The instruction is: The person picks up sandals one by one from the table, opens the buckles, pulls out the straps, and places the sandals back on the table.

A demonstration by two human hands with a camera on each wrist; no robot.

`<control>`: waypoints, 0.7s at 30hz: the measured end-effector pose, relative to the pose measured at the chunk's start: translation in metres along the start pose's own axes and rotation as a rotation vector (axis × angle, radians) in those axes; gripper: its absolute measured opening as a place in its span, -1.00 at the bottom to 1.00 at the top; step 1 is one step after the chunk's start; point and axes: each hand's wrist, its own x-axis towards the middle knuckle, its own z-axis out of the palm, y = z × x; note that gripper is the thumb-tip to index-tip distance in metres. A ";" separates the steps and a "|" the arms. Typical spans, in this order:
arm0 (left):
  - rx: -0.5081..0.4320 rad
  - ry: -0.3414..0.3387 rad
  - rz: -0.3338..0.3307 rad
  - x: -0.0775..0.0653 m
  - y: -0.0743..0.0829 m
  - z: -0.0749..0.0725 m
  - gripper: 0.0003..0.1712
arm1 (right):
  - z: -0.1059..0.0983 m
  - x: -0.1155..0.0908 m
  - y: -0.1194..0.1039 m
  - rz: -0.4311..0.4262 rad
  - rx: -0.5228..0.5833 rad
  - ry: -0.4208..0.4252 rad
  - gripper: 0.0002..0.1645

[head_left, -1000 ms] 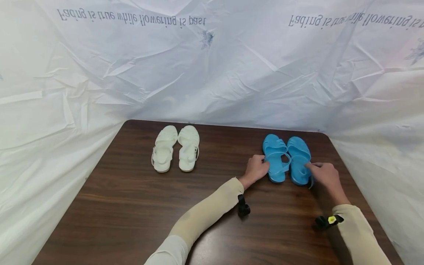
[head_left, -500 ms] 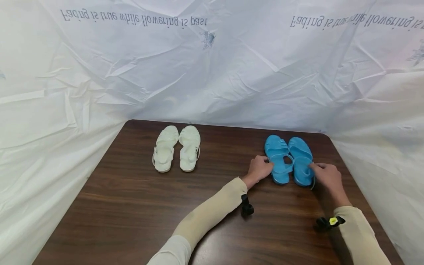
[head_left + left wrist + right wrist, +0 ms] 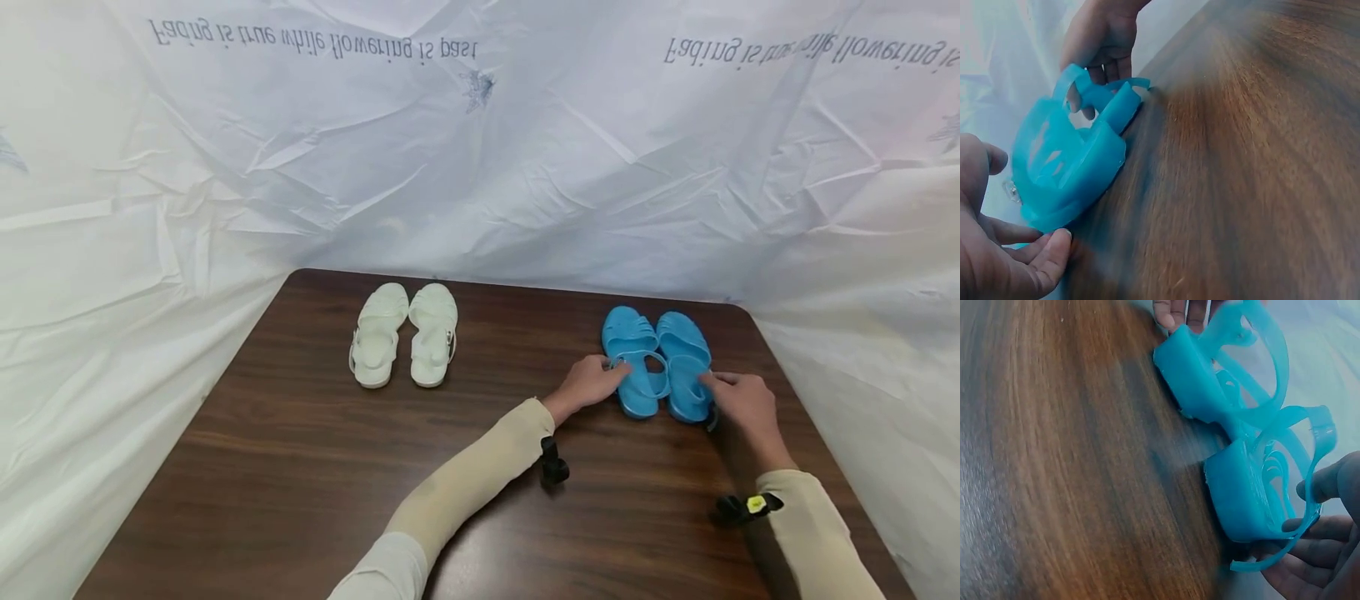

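A pair of blue sandals lies side by side at the back right, toes pointing away. My left hand (image 3: 587, 383) grips the outer side of the left blue sandal (image 3: 639, 403), thumb over its edge. In the left wrist view its curled fingertips are low against the sole, near a clear buckle. My right hand (image 3: 750, 407) pinches the outer side of the right blue sandal (image 3: 684, 367). The right wrist view shows that thumb by the loose heel strap (image 3: 1322, 434) and the fingers low beside the sole. Both blue heels (image 3: 1235, 494) sit at the tabletop.
A pair of white sandals (image 3: 375, 358) stands at the back left of the dark wooden table (image 3: 337, 483), toes also pointing away. A wrinkled white sheet (image 3: 487, 208) with printed lettering hangs behind the table and along its sides. Black cameras (image 3: 553, 465) are strapped to both sleeves.
The head view has shifted slightly. My left hand has edged a little to the right with the left blue sandal. My right hand stays at the right blue sandal; the white sandals have not moved.
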 end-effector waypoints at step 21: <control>0.000 0.047 0.187 -0.009 0.004 -0.022 -0.43 | -0.006 -0.003 0.008 -0.026 0.046 0.156 -0.19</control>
